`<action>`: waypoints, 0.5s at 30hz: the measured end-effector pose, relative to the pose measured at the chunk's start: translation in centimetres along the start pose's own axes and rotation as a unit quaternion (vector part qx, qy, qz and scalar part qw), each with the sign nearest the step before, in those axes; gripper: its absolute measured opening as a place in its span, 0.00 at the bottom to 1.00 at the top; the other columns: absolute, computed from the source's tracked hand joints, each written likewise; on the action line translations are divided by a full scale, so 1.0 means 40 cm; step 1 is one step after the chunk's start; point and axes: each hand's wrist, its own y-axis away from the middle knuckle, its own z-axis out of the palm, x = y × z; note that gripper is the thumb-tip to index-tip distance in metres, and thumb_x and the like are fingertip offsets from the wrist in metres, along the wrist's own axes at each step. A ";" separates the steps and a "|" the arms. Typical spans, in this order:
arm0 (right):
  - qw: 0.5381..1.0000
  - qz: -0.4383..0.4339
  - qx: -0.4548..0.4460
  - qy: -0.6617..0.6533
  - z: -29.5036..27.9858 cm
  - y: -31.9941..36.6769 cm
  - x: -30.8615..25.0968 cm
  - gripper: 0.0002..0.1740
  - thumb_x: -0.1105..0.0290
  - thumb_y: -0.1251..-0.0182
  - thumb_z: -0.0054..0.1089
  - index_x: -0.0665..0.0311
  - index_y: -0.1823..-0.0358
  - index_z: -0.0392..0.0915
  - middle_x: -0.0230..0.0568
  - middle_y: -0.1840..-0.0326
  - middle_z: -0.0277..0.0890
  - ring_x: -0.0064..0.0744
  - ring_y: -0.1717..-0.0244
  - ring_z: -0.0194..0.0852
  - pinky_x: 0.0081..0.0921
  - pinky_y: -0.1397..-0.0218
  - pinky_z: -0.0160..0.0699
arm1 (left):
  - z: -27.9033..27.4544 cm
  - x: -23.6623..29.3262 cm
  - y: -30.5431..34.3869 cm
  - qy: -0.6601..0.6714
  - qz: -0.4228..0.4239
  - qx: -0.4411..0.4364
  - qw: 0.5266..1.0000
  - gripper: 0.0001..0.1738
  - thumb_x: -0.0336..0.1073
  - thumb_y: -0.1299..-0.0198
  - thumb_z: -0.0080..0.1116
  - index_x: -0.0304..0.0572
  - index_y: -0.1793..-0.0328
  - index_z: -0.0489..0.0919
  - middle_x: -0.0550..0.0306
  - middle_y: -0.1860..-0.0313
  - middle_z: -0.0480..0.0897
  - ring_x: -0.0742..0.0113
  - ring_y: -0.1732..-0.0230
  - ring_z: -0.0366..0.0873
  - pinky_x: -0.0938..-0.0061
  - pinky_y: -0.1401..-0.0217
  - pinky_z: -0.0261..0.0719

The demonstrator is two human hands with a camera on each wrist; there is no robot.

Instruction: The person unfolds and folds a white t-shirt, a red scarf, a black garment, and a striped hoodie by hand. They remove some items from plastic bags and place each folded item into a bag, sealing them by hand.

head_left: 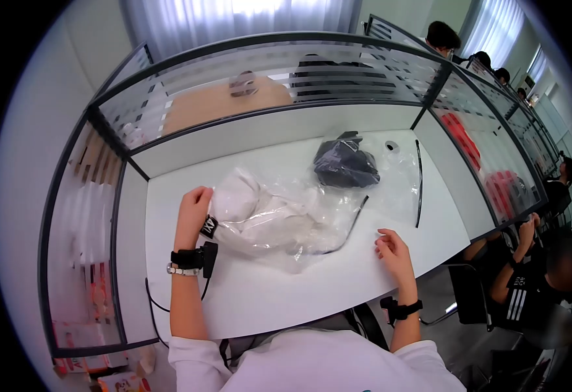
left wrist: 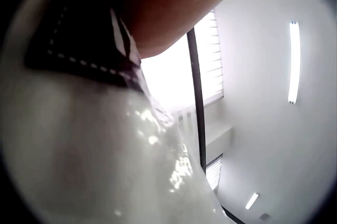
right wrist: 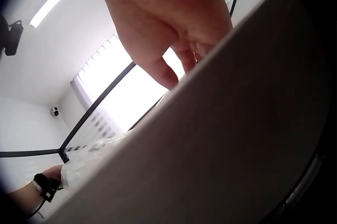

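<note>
A clear plastic bag [head_left: 266, 228] with white, soft-looking contents lies on the white table. My left hand [head_left: 193, 212] grips its left edge, beside a black label [head_left: 209, 227] with white characters. Seen from the left wrist, the shiny bag [left wrist: 152, 166] rises close in front of the camera, and the fingertips are hidden. My right hand [head_left: 394, 255] is held near the table's front right part, its fingers loosely bent and nothing between them. Behind the white bundle sits another clear bag [head_left: 346, 163] with something dark grey inside.
A flat clear bag with a black edge strip [head_left: 419, 186] lies at the right, near a small round item [head_left: 391, 147]. Low partitions [head_left: 286, 134] enclose the table's back and sides. A seated person [head_left: 527, 281] is at the right, beyond the table.
</note>
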 end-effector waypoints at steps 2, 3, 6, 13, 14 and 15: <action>1.000 -0.005 0.011 0.021 0.008 0.001 -0.008 0.15 0.73 0.26 0.59 0.67 0.41 0.79 0.32 0.61 0.78 0.21 0.65 0.79 0.20 0.64 0.79 | -0.044 0.114 0.037 0.119 0.015 0.028 0.992 0.17 0.42 0.26 0.57 0.33 0.61 0.81 0.70 0.71 0.74 0.80 0.69 0.67 0.79 0.64 0.66; 0.999 -0.013 0.034 0.029 0.024 0.003 -0.021 0.12 0.75 0.28 0.58 0.67 0.46 0.81 0.31 0.65 0.78 0.20 0.67 0.77 0.20 0.65 0.76 | -0.069 0.160 0.048 0.111 0.016 0.026 0.993 0.17 0.42 0.26 0.57 0.33 0.61 0.81 0.70 0.71 0.74 0.80 0.69 0.67 0.79 0.64 0.66; 0.984 -0.090 0.067 0.138 0.057 0.003 -0.034 0.11 0.77 0.30 0.58 0.67 0.48 0.82 0.33 0.66 0.78 0.19 0.70 0.74 0.21 0.67 0.74 | -0.131 0.304 0.086 0.103 0.094 0.022 0.990 0.15 0.42 0.24 0.57 0.37 0.58 0.83 0.71 0.68 0.76 0.81 0.66 0.66 0.82 0.61 0.64; 0.927 -0.191 0.129 0.296 0.124 0.015 -0.084 0.07 0.75 0.34 0.58 0.63 0.58 0.82 0.39 0.70 0.76 0.38 0.69 0.76 0.33 0.65 0.75 | -0.238 0.646 0.032 -0.146 0.368 0.106 0.912 0.15 0.39 0.24 0.55 0.33 0.56 0.83 0.67 0.69 0.76 0.79 0.67 0.66 0.82 0.62 0.63; 0.930 -0.186 0.128 0.290 0.121 0.014 -0.084 0.06 0.75 0.34 0.58 0.63 0.58 0.82 0.39 0.69 0.76 0.38 0.69 0.76 0.33 0.64 0.75 | -0.268 0.671 0.005 -0.191 0.393 0.141 0.888 0.15 0.39 0.24 0.55 0.34 0.54 0.85 0.66 0.68 0.80 0.79 0.67 0.67 0.82 0.62 0.64; 0.931 -0.189 0.124 0.285 0.119 0.014 -0.084 0.06 0.75 0.34 0.58 0.63 0.58 0.82 0.39 0.69 0.76 0.38 0.69 0.76 0.33 0.64 0.75 | -0.314 0.702 -0.017 -0.222 0.462 0.200 0.835 0.15 0.39 0.24 0.55 0.35 0.51 0.85 0.64 0.64 0.83 0.79 0.67 0.67 0.82 0.62 0.65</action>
